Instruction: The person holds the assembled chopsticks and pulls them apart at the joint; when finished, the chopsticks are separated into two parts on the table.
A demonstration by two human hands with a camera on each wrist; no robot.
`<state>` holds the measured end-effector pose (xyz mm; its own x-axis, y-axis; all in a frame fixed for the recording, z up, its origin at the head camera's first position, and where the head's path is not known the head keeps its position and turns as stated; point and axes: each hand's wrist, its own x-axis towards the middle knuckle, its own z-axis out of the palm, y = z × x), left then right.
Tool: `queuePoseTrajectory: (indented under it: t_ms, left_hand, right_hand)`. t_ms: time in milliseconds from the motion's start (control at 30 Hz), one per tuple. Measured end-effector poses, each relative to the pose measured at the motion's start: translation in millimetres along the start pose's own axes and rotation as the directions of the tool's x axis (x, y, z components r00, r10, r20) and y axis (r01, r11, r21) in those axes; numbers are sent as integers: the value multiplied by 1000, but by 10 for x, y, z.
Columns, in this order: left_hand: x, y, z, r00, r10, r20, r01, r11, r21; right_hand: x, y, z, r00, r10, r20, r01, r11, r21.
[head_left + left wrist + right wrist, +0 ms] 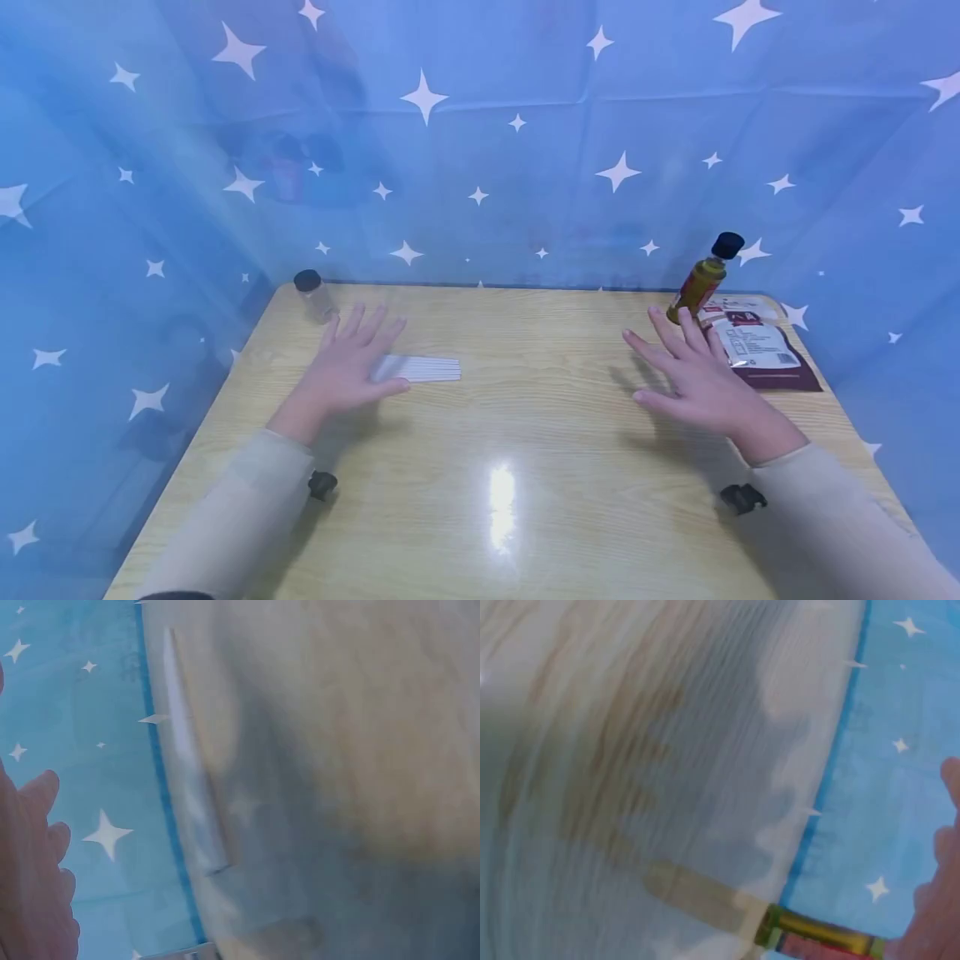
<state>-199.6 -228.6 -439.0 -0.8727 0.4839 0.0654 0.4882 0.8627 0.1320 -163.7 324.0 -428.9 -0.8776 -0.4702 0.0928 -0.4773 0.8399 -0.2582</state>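
Bottle, one, see-through with yellow-green contents, stands beside one glossy pouch near the right hand. I count one clear, black-lidded jar and one flat, ribbed white stack near the left hand. Both hands spread their fingers wide, gripping nothing.

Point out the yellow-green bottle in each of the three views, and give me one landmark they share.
Head: the yellow-green bottle is on the right, near the back edge of the table, by the fingertips of the right hand.
Left wrist: not in this picture.
Right wrist: at the bottom edge, right of centre, only partly visible.
Shared landmark: the blue star-patterned curtain, on the left in the left wrist view and on the right in the right wrist view.
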Motion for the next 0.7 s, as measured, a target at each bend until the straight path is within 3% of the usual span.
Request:
queuePoseTrajectory:
  t_ms: [400, 700]
  left_hand:
    - [-14, -67, 432, 1000, -29, 7, 30, 986, -163]
    - [-39, -65, 450, 998, -61, -12, 57, 974, -218]
  right_hand:
    - [92, -71, 391, 998, 59, 11, -60, 988, 144]
    - [182, -109, 493, 999, 47, -6, -45, 981, 188]
